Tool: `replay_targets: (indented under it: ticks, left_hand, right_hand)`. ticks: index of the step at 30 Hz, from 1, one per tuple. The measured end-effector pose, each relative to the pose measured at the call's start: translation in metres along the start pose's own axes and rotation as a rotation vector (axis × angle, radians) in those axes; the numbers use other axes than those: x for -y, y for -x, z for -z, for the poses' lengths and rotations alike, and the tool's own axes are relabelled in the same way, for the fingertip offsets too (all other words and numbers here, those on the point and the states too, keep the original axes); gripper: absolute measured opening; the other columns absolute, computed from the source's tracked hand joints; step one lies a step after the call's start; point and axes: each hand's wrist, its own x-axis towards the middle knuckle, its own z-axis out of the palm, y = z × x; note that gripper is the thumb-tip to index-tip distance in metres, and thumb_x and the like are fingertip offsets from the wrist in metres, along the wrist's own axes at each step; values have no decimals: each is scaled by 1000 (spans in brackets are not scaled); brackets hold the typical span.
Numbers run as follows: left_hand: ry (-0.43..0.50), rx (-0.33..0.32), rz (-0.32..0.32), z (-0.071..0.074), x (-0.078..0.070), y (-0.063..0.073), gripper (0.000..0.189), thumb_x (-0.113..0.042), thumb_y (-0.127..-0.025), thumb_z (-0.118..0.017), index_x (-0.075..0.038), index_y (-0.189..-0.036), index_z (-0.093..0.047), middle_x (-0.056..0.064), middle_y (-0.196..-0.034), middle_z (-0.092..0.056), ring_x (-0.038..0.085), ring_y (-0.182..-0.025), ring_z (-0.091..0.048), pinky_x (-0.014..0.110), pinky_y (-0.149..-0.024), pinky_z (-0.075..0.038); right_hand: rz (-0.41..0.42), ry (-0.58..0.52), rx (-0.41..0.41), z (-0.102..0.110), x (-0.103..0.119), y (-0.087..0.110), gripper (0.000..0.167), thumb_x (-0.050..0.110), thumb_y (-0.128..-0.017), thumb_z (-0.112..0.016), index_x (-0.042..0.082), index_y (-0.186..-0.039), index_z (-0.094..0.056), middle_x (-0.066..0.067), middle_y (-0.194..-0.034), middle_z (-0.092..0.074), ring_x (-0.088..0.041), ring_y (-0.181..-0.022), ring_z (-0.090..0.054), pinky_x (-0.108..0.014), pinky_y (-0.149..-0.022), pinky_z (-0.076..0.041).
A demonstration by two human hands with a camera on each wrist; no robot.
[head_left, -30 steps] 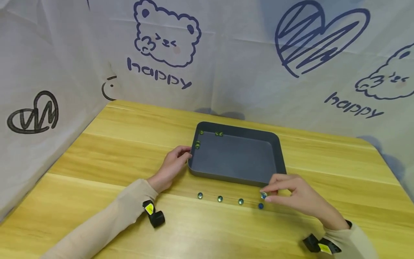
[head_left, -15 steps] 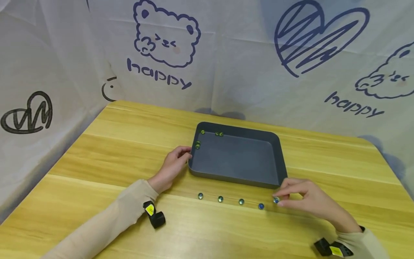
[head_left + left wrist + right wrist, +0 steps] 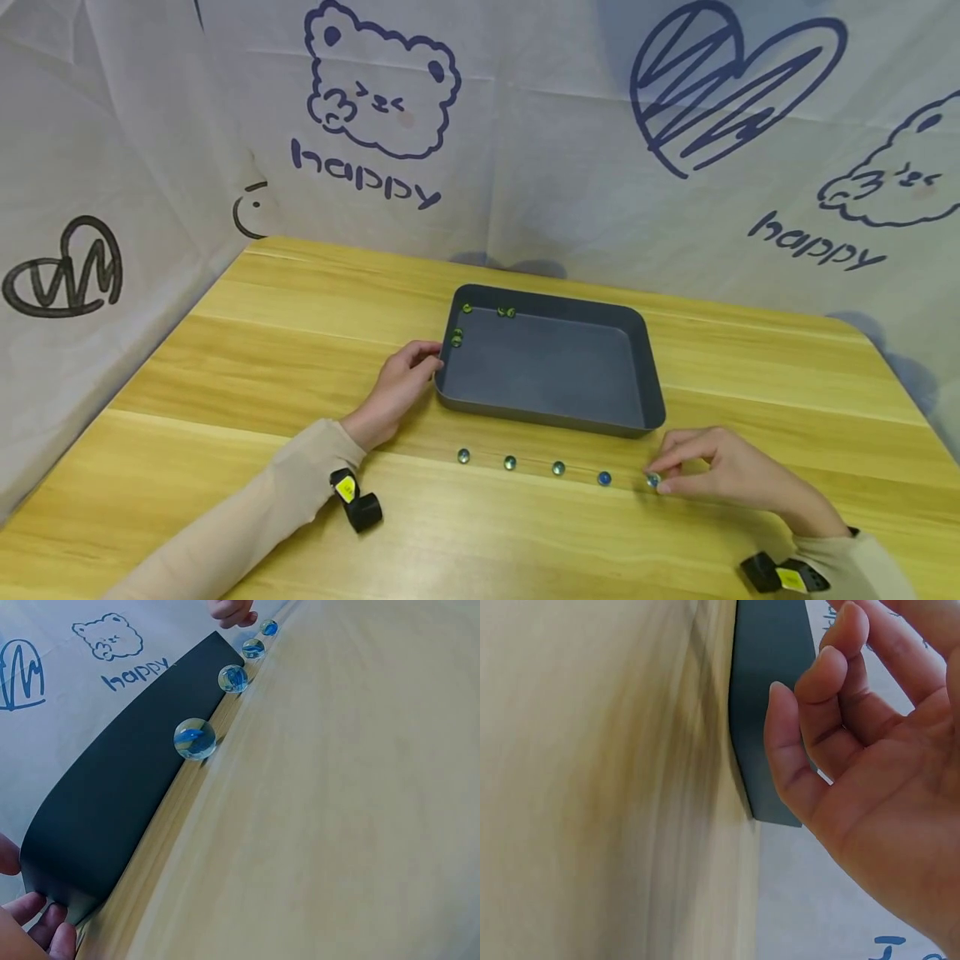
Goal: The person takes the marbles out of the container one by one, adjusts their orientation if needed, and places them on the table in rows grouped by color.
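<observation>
Between thumb and forefinger, my right hand (image 3: 723,471) pinches a clear glass marble (image 3: 653,481) with blue in it, at the right end of a row. To its left lies a deeper blue marble (image 3: 604,478), then three clear ones, the leftmost marble (image 3: 463,456) nearest my left arm. My left hand (image 3: 397,387) touches the outer left wall of a dark grey tray (image 3: 551,421) with its fingertips. In the left wrist view the fingers (image 3: 52,919) rest against the tray's end. The pinched marble is out of the right wrist view.
Several green-yellow marbles lie in the tray, including a pair of marbles (image 3: 506,312) at the back wall. The wooden table (image 3: 300,333) meets a white cloth (image 3: 525,167) with drawings behind and at the left. The tray stands just beyond the marble row.
My right hand has moved right and nearer with its marble, from above the blue marble to the row's right end. The left hand stays at the tray.
</observation>
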Motion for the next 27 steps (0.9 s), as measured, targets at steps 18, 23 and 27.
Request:
replay_targets:
  ticks: [18, 23, 27]
  left_hand:
    - [6, 12, -3, 0, -1, 1, 38, -9, -96, -48, 3, -131, -52, 17, -129, -53, 26, -116, -47, 39, -100, -40]
    - [3, 9, -5, 0, -1, 1, 38, -9, -96, -48, 3, -131, -52, 17, -129, -52, 27, -116, -48, 40, -100, -40]
    - [3, 6, -4, 1, 0, 1, 38, -9, -96, -48, 3, -132, -51, 17, -129, -52, 27, -117, -48, 40, -100, -40]
  right_hand:
    - [-125, -69, 101, 5, -14, 7, 23, -4, -89, -63, 3, -109, -73, -3, -90, -66, -14, -74, -59, -29, -70, -52]
    - [-141, -80, 111, 6, -18, 7, 22, -3, -90, -63, 2, -109, -73, -3, -89, -65, -14, -73, -58, -29, -69, -52]
    - [-141, -79, 112, 6, -20, 7, 22, -5, -89, -63, 2, -108, -73, -3, -87, -65, -12, -72, -57, -28, -66, -52]
